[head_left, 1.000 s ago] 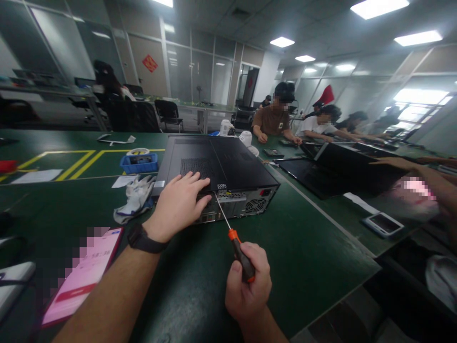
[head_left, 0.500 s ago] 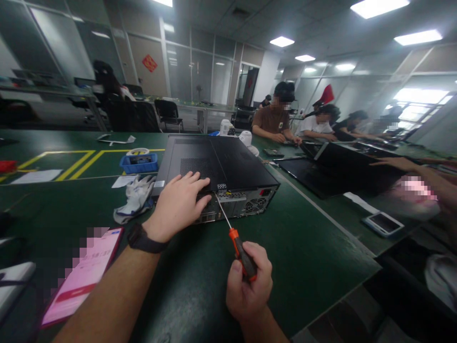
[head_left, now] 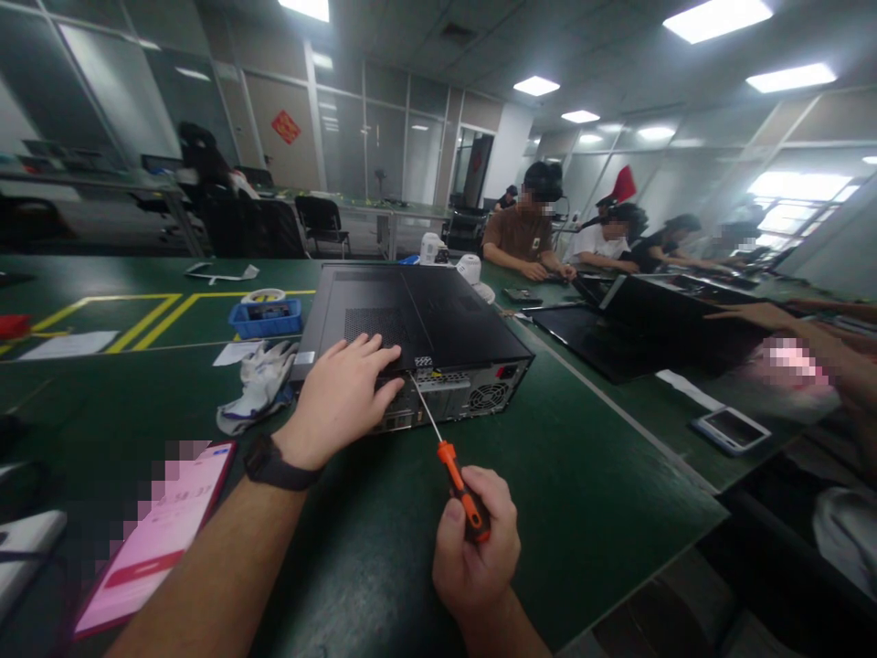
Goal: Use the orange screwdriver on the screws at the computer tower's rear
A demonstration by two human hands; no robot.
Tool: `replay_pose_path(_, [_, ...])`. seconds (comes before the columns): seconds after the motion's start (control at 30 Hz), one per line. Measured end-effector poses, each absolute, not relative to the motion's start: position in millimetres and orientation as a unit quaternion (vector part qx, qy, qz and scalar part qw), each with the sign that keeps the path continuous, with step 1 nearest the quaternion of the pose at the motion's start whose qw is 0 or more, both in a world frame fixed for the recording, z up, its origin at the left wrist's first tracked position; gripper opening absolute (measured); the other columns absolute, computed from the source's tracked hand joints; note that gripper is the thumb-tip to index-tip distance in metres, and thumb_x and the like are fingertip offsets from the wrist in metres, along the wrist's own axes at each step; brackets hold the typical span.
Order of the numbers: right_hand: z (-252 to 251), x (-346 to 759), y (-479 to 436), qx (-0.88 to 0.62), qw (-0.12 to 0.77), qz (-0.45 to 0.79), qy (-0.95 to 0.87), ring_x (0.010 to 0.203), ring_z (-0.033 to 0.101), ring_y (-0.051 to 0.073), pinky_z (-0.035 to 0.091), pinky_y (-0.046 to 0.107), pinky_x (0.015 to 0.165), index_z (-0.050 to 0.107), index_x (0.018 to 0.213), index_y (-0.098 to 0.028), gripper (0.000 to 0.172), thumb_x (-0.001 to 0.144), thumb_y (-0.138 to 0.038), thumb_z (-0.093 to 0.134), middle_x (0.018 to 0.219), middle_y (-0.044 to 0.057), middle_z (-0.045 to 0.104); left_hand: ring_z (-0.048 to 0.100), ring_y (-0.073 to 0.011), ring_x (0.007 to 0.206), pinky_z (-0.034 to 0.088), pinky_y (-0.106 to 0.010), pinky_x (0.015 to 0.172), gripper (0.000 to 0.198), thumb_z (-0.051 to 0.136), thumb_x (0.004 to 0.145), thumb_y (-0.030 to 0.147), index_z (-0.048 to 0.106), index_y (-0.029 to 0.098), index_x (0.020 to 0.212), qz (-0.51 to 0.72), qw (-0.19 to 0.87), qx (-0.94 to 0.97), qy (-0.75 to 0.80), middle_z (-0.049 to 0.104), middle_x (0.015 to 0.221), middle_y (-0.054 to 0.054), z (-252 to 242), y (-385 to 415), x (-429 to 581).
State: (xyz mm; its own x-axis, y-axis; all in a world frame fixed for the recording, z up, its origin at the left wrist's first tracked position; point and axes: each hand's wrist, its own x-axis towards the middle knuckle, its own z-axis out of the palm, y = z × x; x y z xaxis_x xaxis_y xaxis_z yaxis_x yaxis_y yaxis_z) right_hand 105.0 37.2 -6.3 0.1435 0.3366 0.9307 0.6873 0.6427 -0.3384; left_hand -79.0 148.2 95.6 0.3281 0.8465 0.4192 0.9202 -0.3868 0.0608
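A black desktop computer case (head_left: 466, 320) lies flat on the green table, its back panel with the fan grille and power socket facing me. My left hand (head_left: 346, 384) rests on the top near the rear edge, fingers outstretched and thumb over the edge. In my right hand (head_left: 480, 548) is a screwdriver (head_left: 458, 475) with an orange and black handle. Its thin shaft slopes up to the rear edge of the case, just right of my left thumb. The exact contact at the tip is too small to make out.
Left of the case lie grey-white gloves (head_left: 257, 388), a blue bin (head_left: 266, 318) and a lit pink phone (head_left: 157, 539). At right are a white-framed device (head_left: 732, 429), a dark panel (head_left: 582, 338) and another person's arm (head_left: 774, 318). A person in brown (head_left: 524, 233) sits across.
The screwdriver handle has turned in my right hand, showing more orange on top. My left hand stays on the case. The view has shifted very slightly.
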Motion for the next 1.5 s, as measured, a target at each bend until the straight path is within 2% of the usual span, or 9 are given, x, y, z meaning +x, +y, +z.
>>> replay_pose_path(0.2, [-15.0,106.1,37.1,-0.422,0.64,-0.111,-0.632,0.075,0.074,0.016,0.063,0.028,0.065,0.061,0.128,-0.018,0.028,0.1,-0.014,0.057,0.097,0.006,0.073,0.057,-0.0347,0.148,0.043,-0.053,0.125,0.046,0.059,0.102,0.038,0.069,0.022,0.144,-0.193,0.096,-0.81,-0.545,0.064,0.155,-0.014,94.4,149.3,-79.7])
replay_pose_path(0.47, [-10.3,105.8,37.6,-0.399,0.649,-0.121,-0.636,0.086,0.075,0.021,0.066,0.036,0.072,0.059,0.129,-0.016,0.032,0.098,-0.018,0.055,0.098,0.008,0.071,0.058,-0.0377,0.146,0.044,-0.056,0.124,0.047,0.059,0.102,0.036,0.069,0.019,0.144,-0.2,0.097,-0.812,-0.539,0.063,0.155,-0.018,94.5,148.6,-78.9])
replay_pose_path(0.57, [-13.1,106.4,37.0,-0.409,0.641,-0.132,-0.636,0.08,0.075,0.019,0.065,0.032,0.068,0.06,0.128,-0.018,0.03,0.098,-0.015,0.056,0.096,0.007,0.072,0.058,-0.0366,0.146,0.044,-0.056,0.124,0.047,0.058,0.102,0.037,0.069,0.02,0.144,-0.196,0.101,-0.811,-0.541,0.064,0.156,-0.016,93.9,148.8,-78.9])
replay_pose_path(0.7, [-19.1,107.5,34.3,-0.448,0.62,-0.138,-0.629,0.072,0.075,0.017,0.064,0.029,0.061,0.061,0.128,-0.019,0.026,0.103,-0.02,0.055,0.1,0.008,0.075,0.057,-0.0351,0.148,0.043,-0.054,0.125,0.047,0.058,0.102,0.037,0.069,0.021,0.144,-0.195,0.099,-0.809,-0.546,0.064,0.156,-0.015,94.6,148.2,-78.2])
replay_pose_path(0.93, [-8.4,106.3,35.2,-0.404,0.638,-0.141,-0.641,0.088,0.076,0.021,0.068,0.037,0.078,0.06,0.128,-0.015,0.029,0.1,-0.022,0.055,0.097,0.008,0.072,0.057,-0.0358,0.148,0.043,-0.055,0.126,0.046,0.06,0.101,0.035,0.069,0.021,0.144,-0.192,0.094,-0.807,-0.55,0.063,0.156,-0.015,96.9,147.1,-77.0])
replay_pose_path(1.13, [-24.3,107.7,33.0,-0.464,0.616,-0.129,-0.623,0.077,0.077,0.018,0.064,0.028,0.06,0.062,0.129,-0.017,0.027,0.104,-0.025,0.055,0.104,0.009,0.076,0.057,-0.0373,0.147,0.044,-0.056,0.125,0.047,0.059,0.102,0.035,0.069,0.018,0.144,-0.194,0.1,-0.812,-0.542,0.063,0.156,-0.018,96.6,147.9,-77.7])
replay_pose_path(1.33, [-8.7,106.4,34.3,-0.42,0.626,-0.142,-0.641,0.093,0.076,0.021,0.067,0.037,0.082,0.063,0.125,-0.015,0.026,0.103,-0.024,0.053,0.1,0.009,0.073,0.058,-0.0372,0.146,0.044,-0.056,0.124,0.046,0.059,0.102,0.035,0.07,0.018,0.143,-0.198,0.101,-0.812,-0.539,0.064,0.155,-0.018,95.4,148.6,-78.4])
replay_pose_path(1.5, [-7.4,105.6,37.9,-0.421,0.63,-0.166,-0.631,0.088,0.075,0.018,0.066,0.03,0.079,0.062,0.125,-0.015,0.024,0.101,-0.016,0.058,0.098,0.007,0.073,0.058,-0.0373,0.147,0.044,-0.056,0.124,0.045,0.061,0.101,0.035,0.07,0.019,0.143,-0.201,0.098,-0.812,-0.539,0.064,0.156,-0.017,94.1,149.5,-78.6])
